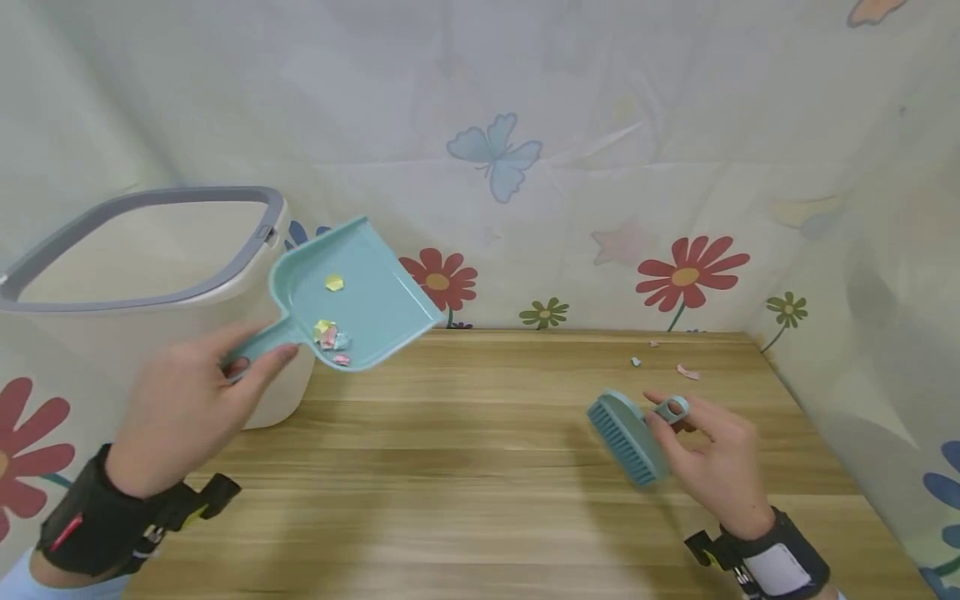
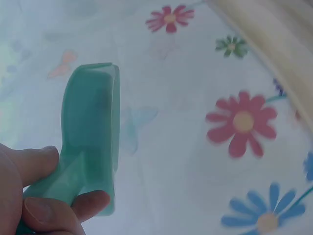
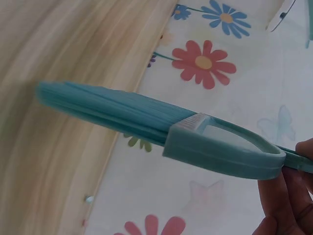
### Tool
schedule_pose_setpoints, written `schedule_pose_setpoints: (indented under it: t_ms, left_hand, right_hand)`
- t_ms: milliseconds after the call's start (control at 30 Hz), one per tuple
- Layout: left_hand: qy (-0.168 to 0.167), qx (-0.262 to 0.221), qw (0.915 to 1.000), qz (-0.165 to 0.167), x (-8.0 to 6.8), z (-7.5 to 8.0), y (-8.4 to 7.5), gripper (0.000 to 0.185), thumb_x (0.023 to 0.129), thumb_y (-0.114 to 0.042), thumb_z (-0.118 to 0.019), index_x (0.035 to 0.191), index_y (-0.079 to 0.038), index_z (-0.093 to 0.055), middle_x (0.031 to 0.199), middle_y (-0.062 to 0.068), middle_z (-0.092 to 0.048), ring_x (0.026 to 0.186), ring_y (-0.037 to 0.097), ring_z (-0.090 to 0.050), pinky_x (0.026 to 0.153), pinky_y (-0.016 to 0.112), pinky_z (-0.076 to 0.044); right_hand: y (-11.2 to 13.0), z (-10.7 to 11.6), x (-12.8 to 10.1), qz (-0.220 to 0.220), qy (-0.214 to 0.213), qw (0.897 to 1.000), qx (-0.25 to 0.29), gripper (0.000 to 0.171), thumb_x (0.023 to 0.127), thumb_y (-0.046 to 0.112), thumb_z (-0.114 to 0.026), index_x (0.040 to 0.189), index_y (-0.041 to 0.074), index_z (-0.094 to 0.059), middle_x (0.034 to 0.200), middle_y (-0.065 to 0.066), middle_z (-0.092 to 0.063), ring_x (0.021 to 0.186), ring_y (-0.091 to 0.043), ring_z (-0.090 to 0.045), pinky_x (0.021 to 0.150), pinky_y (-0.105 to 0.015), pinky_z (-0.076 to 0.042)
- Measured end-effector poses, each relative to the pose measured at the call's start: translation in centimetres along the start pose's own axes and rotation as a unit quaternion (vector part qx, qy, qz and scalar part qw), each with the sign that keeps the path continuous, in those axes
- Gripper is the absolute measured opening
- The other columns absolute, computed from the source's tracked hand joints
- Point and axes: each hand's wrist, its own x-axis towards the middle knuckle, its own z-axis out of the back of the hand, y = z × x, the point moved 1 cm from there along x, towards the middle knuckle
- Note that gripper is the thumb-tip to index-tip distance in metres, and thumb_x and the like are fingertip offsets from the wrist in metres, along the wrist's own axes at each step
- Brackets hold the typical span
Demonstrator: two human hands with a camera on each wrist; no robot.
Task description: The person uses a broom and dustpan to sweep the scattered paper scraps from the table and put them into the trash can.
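My left hand (image 1: pixel 191 392) grips the handle of a light blue dustpan (image 1: pixel 360 283), raised above the table beside the bin. Several crumpled paper scraps (image 1: pixel 330 335), yellow, pink and blue, lie in the pan near its handle end. In the left wrist view the dustpan (image 2: pixel 90 122) appears from its side, fingers wrapped about the handle. On the right, my right hand (image 1: pixel 716 458) pinches the handle of a small blue hand brush (image 1: pixel 628 437), held over the table with bristles facing left and down. The right wrist view shows the brush's bristles (image 3: pixel 117 110) up close.
A white bin (image 1: pixel 285 367) with a grey rim stands open-topped at the left, next to the dustpan. On the wooden table (image 1: pixel 450 467), a few paper bits (image 1: pixel 687 372) lie at the back right. A flower-printed cloth (image 1: pixel 360 100) hangs behind and along the right side.
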Motion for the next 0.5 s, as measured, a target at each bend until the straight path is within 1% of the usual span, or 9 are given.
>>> schedule_pose_setpoints:
  t_ms: [100,167,200,300,367,400,433,467,500]
  left_hand:
    - [-0.025,0.017,0.9992,0.024,1.2,2.2,1.3,0.03,0.093,-0.027,-0.079,0.111,-0.004,-0.077,0.064,0.006,-0.059,0.051,0.0,-0.036,0.048,0.02,-0.026]
    - [-0.026,0.032,0.9981,0.045,2.0,3.5,2.2,0.032,0.096,-0.028,-0.075,0.113,-0.001,-0.075,0.067,0.011,-0.062,0.052,0.0,-0.035,0.049,0.02,-0.026]
    - [-0.021,0.04,0.997,0.064,2.3,4.2,2.7,0.036,0.099,-0.031,-0.072,0.116,0.001,-0.074,0.069,0.013,-0.062,0.052,0.002,-0.035,0.048,0.021,-0.026]
    - [-0.015,0.055,0.9932,0.102,3.2,5.6,4.7,0.041,0.104,-0.033,-0.064,0.118,0.006,-0.069,0.066,0.015,-0.053,0.049,0.008,-0.032,0.046,0.024,-0.023]
    - [-0.021,0.055,0.9906,0.124,3.6,6.2,6.2,0.044,0.106,-0.031,-0.061,0.12,0.01,-0.066,0.063,0.011,-0.046,0.049,0.009,-0.03,0.046,0.025,-0.023]
    - [-0.03,0.051,0.9892,0.134,3.8,6.4,7.1,0.044,0.107,-0.03,-0.06,0.12,0.012,-0.065,0.062,0.008,-0.043,0.048,0.008,-0.029,0.046,0.025,-0.022]
    - [-0.046,0.044,0.9892,0.132,3.9,6.5,8.1,0.042,0.106,-0.027,-0.062,0.117,0.013,-0.066,0.06,0.005,-0.04,0.048,0.006,-0.028,0.047,0.023,-0.022]
    - [-0.06,0.04,0.9877,0.139,4.1,6.6,9.0,0.041,0.105,-0.025,-0.063,0.116,0.014,-0.066,0.06,0.002,-0.039,0.049,0.004,-0.028,0.047,0.022,-0.022]
    - [-0.075,0.042,0.9861,0.142,4.1,6.7,10.0,0.04,0.104,-0.023,-0.064,0.117,0.014,-0.066,0.062,0.003,-0.041,0.051,0.001,-0.027,0.049,0.02,-0.022]
  right_hand:
    - [-0.9,0.9,-1.0,-0.02,-0.006,1.0,-0.013,0.032,0.075,-0.01,-0.082,0.106,-0.001,-0.079,0.091,-0.016,-0.078,0.076,0.017,-0.057,0.066,-0.008,-0.048]
    - [-1.5,1.4,-1.6,-0.031,-0.016,0.999,-0.015,0.032,0.074,-0.012,-0.082,0.105,-0.001,-0.08,0.091,-0.013,-0.079,0.073,0.016,-0.057,0.065,-0.008,-0.047]
    - [-1.8,1.7,-1.9,-0.037,-0.021,0.999,-0.014,0.032,0.074,-0.013,-0.082,0.104,-0.001,-0.08,0.091,-0.008,-0.079,0.07,0.015,-0.057,0.063,-0.009,-0.047]
    - [-2.9,2.5,-2.7,-0.065,-0.034,0.997,-0.014,0.031,0.074,-0.014,-0.082,0.101,0.001,-0.081,0.094,0.017,-0.076,0.063,0.012,-0.054,0.058,-0.008,-0.045]
    - [-3.6,3.1,-3.2,-0.095,-0.037,0.995,-0.006,0.029,0.075,-0.014,-0.081,0.1,0.001,-0.081,0.097,0.031,-0.07,0.06,0.009,-0.053,0.053,-0.009,-0.044]
    - [-4.0,3.5,-3.4,-0.112,-0.037,0.993,-0.005,0.028,0.076,-0.014,-0.081,0.099,0.002,-0.081,0.097,0.036,-0.068,0.059,0.009,-0.053,0.053,-0.009,-0.043]
    - [-4.3,3.8,-3.6,-0.131,-0.039,0.991,-0.008,0.026,0.077,-0.013,-0.081,0.099,0.002,-0.081,0.096,0.038,-0.067,0.058,0.008,-0.053,0.053,-0.009,-0.042]
    - [-4.6,4.1,-3.8,-0.148,-0.042,0.988,-0.007,0.024,0.078,-0.013,-0.08,0.098,0.001,-0.081,0.095,0.037,-0.067,0.057,0.008,-0.053,0.053,-0.01,-0.042]
    - [-4.8,4.3,-4.0,-0.166,-0.044,0.985,-0.009,0.022,0.079,-0.012,-0.08,0.097,0.0,-0.081,0.094,0.037,-0.068,0.057,0.007,-0.054,0.053,-0.01,-0.042]
